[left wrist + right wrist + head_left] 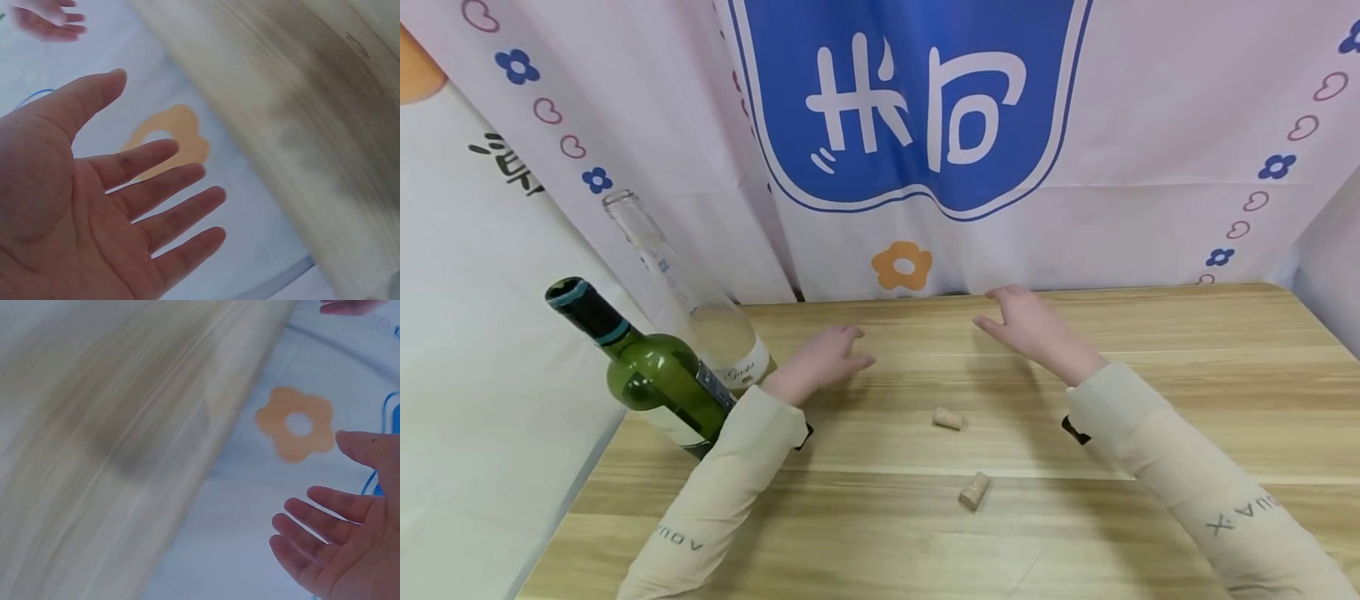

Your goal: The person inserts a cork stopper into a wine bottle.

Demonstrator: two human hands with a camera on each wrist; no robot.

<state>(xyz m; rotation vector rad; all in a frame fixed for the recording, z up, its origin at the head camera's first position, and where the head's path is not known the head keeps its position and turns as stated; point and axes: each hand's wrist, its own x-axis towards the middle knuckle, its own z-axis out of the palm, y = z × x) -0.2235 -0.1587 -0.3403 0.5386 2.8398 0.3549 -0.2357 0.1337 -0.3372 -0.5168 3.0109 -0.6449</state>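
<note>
Head camera shows us two hands reaching out over a wooden table (880, 554). We see the left hand (822, 360) just beside a clear bottle (707, 321), with its thumb and fingers pointing to the right. In the left wrist view we can see its bare palm, with the thumb well out and little gaps between the fingers. We see the right hand (1033, 329) near the far edge of the table. Its thumb is apart from its fingers, and the right wrist view shows us those fingers spread and a bit bent.

Between the two arms we find two corks lying on their sides. The far cork (947, 418) is near the middle, and the near cork (974, 492) is closer to us and a little to the right. They do not touch.

On the left we see a green bottle (658, 375) standing in front of the clear one and hiding part of it. The left sleeve (730, 483) covers some of its bottom part, and we cannot tell if they touch. Behind the table hangs a pale cloth (1150, 167) with an orange flower (886, 265) and a big blue shape (880, 187).
</note>
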